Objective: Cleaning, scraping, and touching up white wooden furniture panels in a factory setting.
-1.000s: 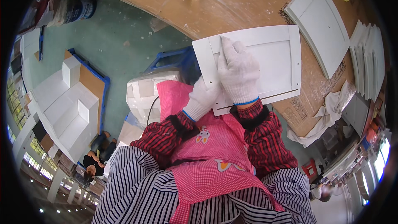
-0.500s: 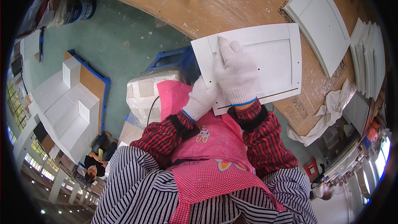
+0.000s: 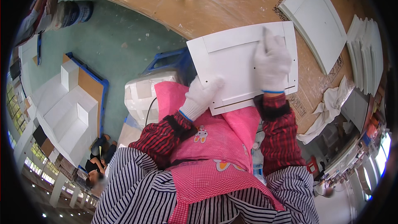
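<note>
One recessed panel [image 3: 234, 68] lay beneath right hand [image 3: 273, 64], grip unclear; left hand [image 3: 201, 94] clasped its edge; slackening risked a slip.

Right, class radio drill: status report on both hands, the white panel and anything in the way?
Left hand on white panel's lower-left edge. Right hand over panel's right side, motion-blurred. Both hands hide parts of panel.

Right fingers [image 3: 275, 45] look blurred in bright light; edges bend.
</note>
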A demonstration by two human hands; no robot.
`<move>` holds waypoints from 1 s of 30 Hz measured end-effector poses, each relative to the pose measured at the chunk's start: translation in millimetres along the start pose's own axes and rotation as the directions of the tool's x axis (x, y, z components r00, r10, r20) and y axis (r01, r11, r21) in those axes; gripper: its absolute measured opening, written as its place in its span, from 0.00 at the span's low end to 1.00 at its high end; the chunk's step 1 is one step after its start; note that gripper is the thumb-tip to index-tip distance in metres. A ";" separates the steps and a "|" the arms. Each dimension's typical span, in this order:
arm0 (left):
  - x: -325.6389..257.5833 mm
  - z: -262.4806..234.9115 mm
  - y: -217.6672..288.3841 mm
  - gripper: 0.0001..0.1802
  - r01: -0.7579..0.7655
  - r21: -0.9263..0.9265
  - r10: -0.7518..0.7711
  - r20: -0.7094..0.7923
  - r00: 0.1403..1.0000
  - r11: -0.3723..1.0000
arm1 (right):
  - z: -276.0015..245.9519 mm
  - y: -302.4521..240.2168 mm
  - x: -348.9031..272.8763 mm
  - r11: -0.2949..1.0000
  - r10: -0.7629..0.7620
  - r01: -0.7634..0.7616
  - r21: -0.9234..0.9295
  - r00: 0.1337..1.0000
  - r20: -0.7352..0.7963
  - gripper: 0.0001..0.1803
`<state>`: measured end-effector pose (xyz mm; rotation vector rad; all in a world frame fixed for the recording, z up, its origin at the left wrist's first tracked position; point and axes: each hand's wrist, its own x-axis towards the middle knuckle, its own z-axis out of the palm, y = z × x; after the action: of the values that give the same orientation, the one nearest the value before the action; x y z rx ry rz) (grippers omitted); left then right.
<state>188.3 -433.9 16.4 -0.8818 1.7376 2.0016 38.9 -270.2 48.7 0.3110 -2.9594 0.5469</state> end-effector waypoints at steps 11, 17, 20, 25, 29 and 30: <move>0.0 -1.7 -6.3 0.19 0.022 0.004 -0.022 -0.030 0.999 1.000 | 0.3 -29.2 -34.5 0.994 -0.014 0.000 0.107 0.992 0.128 0.23; 2.0 -1.2 -8.7 0.19 0.022 -0.032 -0.023 -0.036 0.999 0.999 | 2.4 -39.1 -37.6 0.984 -0.049 0.031 0.176 0.994 0.098 0.20; 1.4 -0.7 -9.0 0.19 -0.001 -0.033 0.000 -0.035 0.999 0.999 | 1.8 -41.4 -35.9 0.980 -0.047 0.029 0.197 0.995 0.089 0.20; 1.9 -1.9 -11.0 0.18 -0.020 -0.061 0.017 -0.042 0.999 0.998 | -0.9 -43.7 -32.6 0.980 0.013 -0.034 0.198 0.994 0.107 0.19; -0.5 -1.3 -2.1 0.18 0.003 0.001 -0.003 -0.033 0.999 1.000 | 0.4 -45.6 -34.8 0.978 0.017 -0.034 0.205 0.996 0.083 0.18; -1.1 -0.6 -0.6 0.18 0.029 -0.034 -0.030 -0.034 0.999 0.999 | 0.0 -44.3 -34.5 0.979 0.034 -0.050 0.200 0.996 0.082 0.17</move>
<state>189.6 -434.2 16.6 -0.9519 1.7041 2.0132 82.3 -304.4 58.7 0.2947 -2.9953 0.8630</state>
